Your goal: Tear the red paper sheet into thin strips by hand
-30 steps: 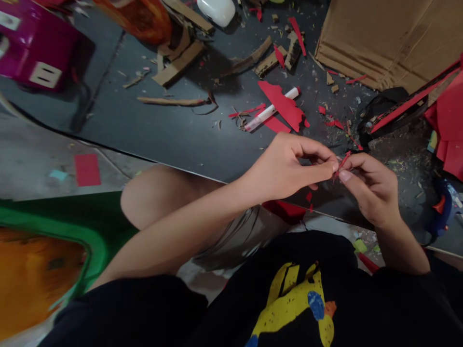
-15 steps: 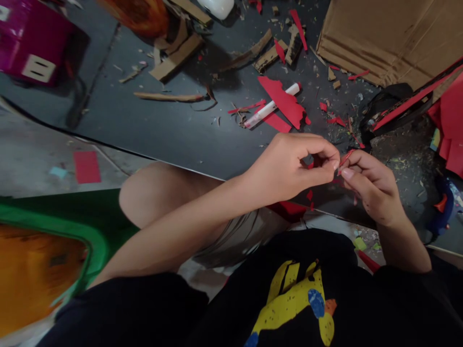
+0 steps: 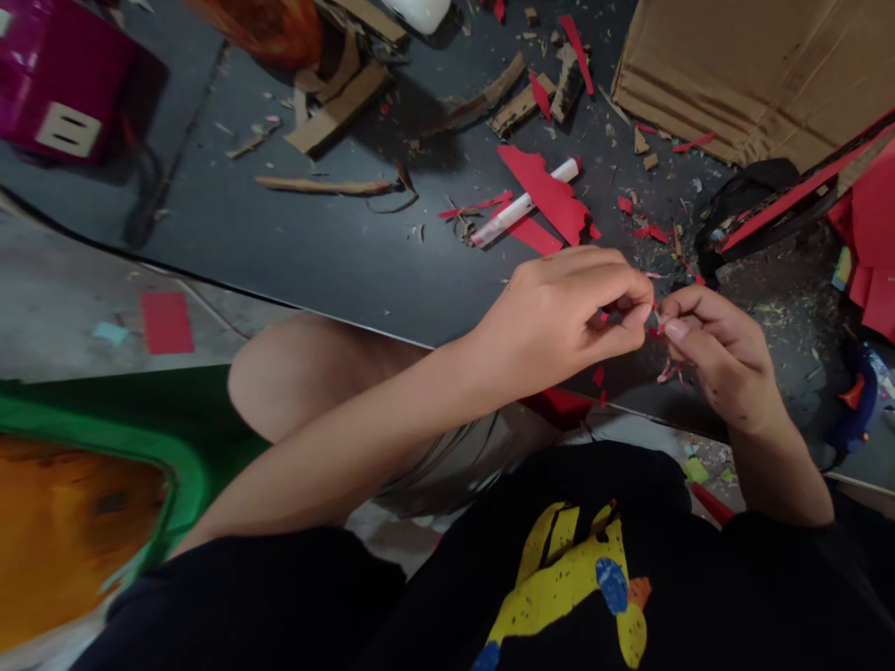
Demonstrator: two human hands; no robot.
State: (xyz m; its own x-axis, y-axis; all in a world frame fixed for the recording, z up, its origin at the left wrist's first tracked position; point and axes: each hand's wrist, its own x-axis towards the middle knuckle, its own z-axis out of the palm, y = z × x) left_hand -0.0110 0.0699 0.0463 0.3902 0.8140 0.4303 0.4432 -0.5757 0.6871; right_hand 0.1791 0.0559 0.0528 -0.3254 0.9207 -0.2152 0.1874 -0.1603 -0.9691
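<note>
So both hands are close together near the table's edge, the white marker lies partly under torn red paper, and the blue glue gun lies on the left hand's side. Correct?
No: the head view shows the blue glue gun on the side of the right hand. The rest holds: the left hand is close by, and the white marker lies partly under torn red paper.

Dark grey tabletop, thin pale edge, dark seam across left part. Pale grey floor below, scattered with small scraps. Green-rimmed furniture piece at lower left, orange panel inside, exact type unclear. Light dim, uneven.
</note>
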